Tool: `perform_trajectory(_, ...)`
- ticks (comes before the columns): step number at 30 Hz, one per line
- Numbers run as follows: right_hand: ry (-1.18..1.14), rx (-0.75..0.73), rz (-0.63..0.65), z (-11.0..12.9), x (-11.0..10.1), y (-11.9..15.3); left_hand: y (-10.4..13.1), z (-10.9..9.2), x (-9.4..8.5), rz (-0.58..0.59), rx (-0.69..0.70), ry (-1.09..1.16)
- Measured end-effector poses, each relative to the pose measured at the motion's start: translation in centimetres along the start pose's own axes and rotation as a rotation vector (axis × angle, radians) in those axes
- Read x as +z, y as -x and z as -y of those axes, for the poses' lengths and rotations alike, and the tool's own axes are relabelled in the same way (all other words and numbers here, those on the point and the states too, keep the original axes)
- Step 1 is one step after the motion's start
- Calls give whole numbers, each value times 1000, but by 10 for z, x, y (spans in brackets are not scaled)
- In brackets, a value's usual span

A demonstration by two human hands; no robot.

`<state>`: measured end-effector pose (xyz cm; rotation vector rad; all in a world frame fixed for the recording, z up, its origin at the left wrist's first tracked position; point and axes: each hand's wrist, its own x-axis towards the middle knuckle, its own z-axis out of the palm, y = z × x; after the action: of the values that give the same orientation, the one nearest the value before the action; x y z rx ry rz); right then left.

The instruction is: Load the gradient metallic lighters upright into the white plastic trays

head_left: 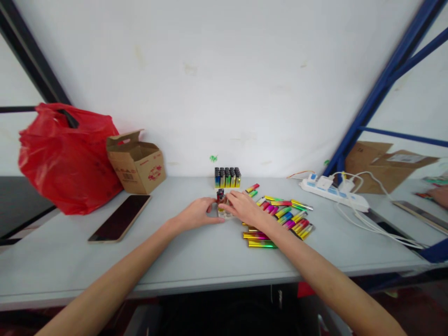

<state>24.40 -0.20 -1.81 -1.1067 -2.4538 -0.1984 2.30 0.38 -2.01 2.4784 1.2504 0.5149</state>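
Wall: we see a broad white wall [227, 84] behind the table, marked with faint yellowish scuffs and, low down, a small green mark [213, 158].
Table: before us is a pale grey tabletop [196, 261] with a straight front edge, its far side close to the wall.
Left frame: we see a black metal post [35, 51] slanting across the upper corner, with a thin dark bar meeting it.
Right frame: a blue metal post [381, 88] carries a brace and a thinner crossbar; we see more pale surface beyond.
Light: soft and even.
Below: too dark for us to make out the floor.
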Motion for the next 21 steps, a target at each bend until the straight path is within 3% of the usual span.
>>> perform_trajectory(3,-52,28,-25,-23,-8,6,1,-2,-2,16,-7,-56)
perform_trajectory(7,-18,206,-91,-75,-16,19,2,-4,-4,23,3,-61)
perform_trajectory(12,7,306,-56,-130,-11,36,2,-4,-4,30,-31,-65)
perform_trajectory(17,-74,235,28,-140,-9,39,1,-3,-4,38,-33,-57)
perform_trajectory(21,-161,177,86,-133,-25,39,2,-6,-5,28,-28,-54)
